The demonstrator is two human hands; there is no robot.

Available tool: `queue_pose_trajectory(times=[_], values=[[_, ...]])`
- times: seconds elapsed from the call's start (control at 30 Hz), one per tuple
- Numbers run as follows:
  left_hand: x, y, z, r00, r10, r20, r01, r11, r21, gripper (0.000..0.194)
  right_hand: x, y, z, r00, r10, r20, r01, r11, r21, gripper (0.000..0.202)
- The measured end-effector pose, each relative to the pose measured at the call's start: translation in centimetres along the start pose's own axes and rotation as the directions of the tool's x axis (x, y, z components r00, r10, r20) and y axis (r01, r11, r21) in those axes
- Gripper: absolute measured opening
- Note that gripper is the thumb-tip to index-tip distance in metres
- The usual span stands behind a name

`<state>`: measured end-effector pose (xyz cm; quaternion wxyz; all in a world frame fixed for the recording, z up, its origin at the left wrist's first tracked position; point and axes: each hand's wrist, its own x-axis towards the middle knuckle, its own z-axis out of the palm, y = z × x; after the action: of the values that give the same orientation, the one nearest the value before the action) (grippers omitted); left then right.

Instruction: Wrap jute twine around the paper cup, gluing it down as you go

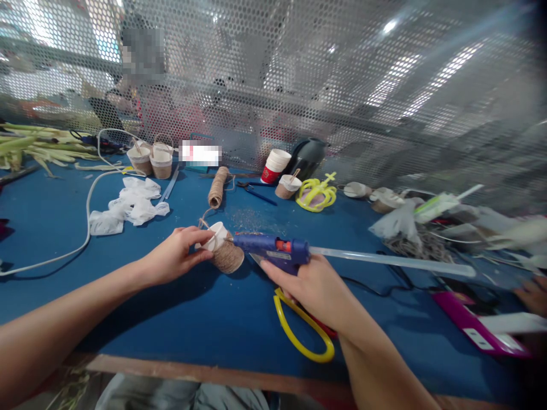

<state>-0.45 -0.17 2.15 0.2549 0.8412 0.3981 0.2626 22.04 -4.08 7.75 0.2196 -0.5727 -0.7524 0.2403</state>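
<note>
My left hand [182,253] pinches the white rim of a small paper cup [228,256] wrapped in brown twine, which is tilted on its side. From the cup's rim, twine leads up to a twine roll [218,187] lying behind it. My right hand [314,285] is wrapped round a blue glue gun [269,249], its nozzle at the cup's wrapped side near the rim. A long clear glue stick [393,261] sticks out of the gun's back. Yellow-handled scissors [299,333] lie under my right hand, their blades partly hidden.
Twine-wrapped cups [161,162], white plastic pieces [132,202], pliers [260,193], stacked paper cups [276,165] and a yellow crown-shaped piece [316,193] are on the blue table [179,324]. A purple power strip [478,327] and another person's hand [534,295] are at right.
</note>
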Motion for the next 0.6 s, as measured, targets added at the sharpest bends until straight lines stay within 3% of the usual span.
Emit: queue_pose_trajectory(times=[0.23, 0.6], values=[[0.0, 0.1, 0.0, 1.000, -0.013, 0.003, 0.013, 1.000, -0.007, 0.019, 0.8, -0.2, -0.1, 0.996, 0.083, -0.008, -0.082, 0.991, 0.102, 0.020], [0.0, 0.1, -0.1, 1.000, -0.005, 0.003, 0.005, 0.999, 0.040, 0.018, 1.3, 0.1, 0.0, 0.989, 0.148, 0.012, -0.149, 0.984, 0.099, 0.033]])
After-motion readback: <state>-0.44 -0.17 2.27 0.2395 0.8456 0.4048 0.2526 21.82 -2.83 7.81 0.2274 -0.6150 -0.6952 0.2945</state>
